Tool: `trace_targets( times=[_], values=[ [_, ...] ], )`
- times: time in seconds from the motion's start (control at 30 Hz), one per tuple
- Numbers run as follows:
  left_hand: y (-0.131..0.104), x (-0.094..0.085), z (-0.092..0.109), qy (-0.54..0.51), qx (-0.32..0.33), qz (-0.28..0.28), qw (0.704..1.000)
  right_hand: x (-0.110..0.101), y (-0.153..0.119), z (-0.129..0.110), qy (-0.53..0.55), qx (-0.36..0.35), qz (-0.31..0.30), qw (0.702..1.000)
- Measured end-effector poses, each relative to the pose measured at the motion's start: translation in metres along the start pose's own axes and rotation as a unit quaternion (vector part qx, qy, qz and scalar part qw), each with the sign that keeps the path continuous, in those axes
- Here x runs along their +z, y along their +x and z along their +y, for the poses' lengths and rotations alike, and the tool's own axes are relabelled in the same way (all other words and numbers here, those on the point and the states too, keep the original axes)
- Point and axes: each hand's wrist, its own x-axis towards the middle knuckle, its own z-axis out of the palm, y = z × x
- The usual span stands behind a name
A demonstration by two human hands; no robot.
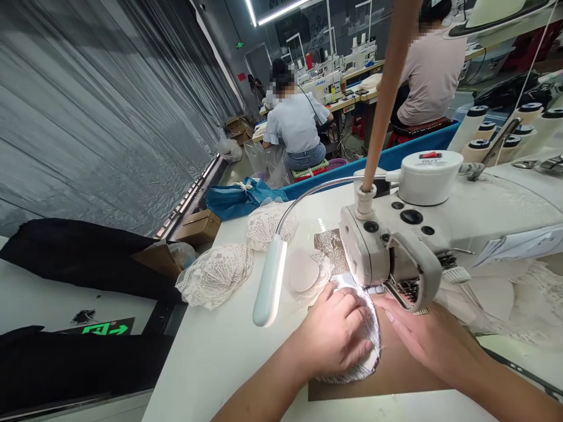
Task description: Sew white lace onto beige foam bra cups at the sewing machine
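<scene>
My left hand (341, 328) rests on a white rounded fabric piece (373, 334) with a dark stitched edge, its fingers slightly bent over the top. The piece lies on a brown sheet (347, 390) under the head of a sewing machine (358, 246). To the right of the piece, my right hand (422, 331) lies flat on the brown sheet with its fingers stretched toward the needle area. The machine head partly hides these fingertips, and the needle itself is hidden. A lacy round piece with a smooth oval (304, 275) lies just beyond my left hand.
A lamp (269, 287) on a bendy metal neck hangs over the white table (211, 363). Bundles of white lace (217, 275) lie at the left edge. Pale fabric (488, 293) is heaped at right, below thread cones (470, 132). Two people sit at machines further back.
</scene>
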Motion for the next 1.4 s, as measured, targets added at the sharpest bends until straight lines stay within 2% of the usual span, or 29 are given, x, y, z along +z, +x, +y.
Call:
trace_targets(
  times=[0.13, 0.3, 0.7, 0.9, 1.03, 1.2, 1.4],
  values=[
    [0.0, 0.001, -0.003, -0.006, 0.014, 0.01, 1.0, 0.007, -0.006, 0.001, 0.026, -0.031, -0.005, 0.999],
    [0.0, 0.003, -0.005, -0.011, 0.014, 0.017, 1.0, 0.01, -0.009, -0.001, 0.024, -0.038, -0.047, 0.998],
    [0.001, 0.003, -0.01, 0.002, -0.014, 0.023, 1.0, 0.018, -0.01, -0.003, -0.024, -0.026, -0.014, 0.999],
    [0.005, 0.0, -0.007, 0.024, 0.043, 0.046, 0.998, 0.015, -0.012, -0.008, 0.041, -0.011, -0.035, 0.998],
    [0.006, -0.001, -0.011, 0.007, 0.073, 0.037, 0.997, 0.016, -0.014, -0.008, 0.055, -0.013, -0.027, 0.998],
    [0.003, 0.001, -0.017, 0.01, 0.065, 0.012, 0.998, 0.013, -0.012, -0.007, 0.058, -0.009, -0.026, 0.998],
    [0.002, -0.001, -0.015, 0.042, 0.059, -0.008, 0.997, 0.011, -0.008, -0.006, 0.028, -0.03, -0.02, 0.999]
  ],
)
